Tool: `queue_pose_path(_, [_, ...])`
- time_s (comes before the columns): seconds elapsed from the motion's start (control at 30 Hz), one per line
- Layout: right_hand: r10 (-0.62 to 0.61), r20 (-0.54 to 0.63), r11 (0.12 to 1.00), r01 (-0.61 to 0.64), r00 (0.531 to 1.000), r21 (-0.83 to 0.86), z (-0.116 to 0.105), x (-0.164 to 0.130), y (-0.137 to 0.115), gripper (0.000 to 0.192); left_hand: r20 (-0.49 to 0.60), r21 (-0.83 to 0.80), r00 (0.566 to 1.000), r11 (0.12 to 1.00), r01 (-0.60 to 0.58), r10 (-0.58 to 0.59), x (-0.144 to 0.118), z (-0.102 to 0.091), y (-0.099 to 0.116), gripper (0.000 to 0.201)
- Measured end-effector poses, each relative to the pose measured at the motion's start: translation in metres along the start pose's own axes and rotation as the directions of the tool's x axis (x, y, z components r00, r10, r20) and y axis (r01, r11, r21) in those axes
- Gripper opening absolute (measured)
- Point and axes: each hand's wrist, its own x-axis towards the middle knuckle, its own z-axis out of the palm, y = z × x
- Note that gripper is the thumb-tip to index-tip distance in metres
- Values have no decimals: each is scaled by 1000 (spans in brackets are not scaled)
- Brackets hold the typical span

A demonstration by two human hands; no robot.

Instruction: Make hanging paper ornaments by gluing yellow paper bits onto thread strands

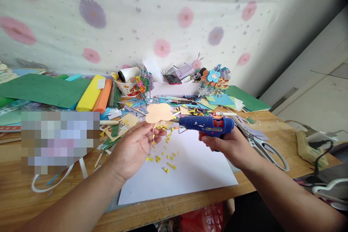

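Here, a cluttered wooden table stands against a flower-patterned wall. A white sheet lies on it, dotted with yellow scraps. Above it, the left hand pinches a peach cloud-shaped paper cutout; the right hand grips a blue glue gun, nozzle touching the cutout. Scissors lie just beside.

white sheet mostly open below; scissors right, paper scraps crowd behind.

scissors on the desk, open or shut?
Open. The scissors lie flat on the wooden desk just beyond the right hand, with the blades apart and the two handle loops spread.
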Motion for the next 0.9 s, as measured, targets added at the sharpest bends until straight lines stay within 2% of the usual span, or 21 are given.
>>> queue_pose_path(0.3, [-77,61,985,85,995,-151,-2,0,4,13,83,71,996,997,-33,27,0,-2,-3,11])
queue_pose_path(0.67, [-78,85,973,94,993,-209,-4,-4,4,19,14,6,1000,1000,-3,3,0,0,-2,15])
queue_pose_path(0.9, [-87,64,973,99,994,-211,-2,-5,3,16,53,14,999,1000,-10,9,0,2,-2,12])
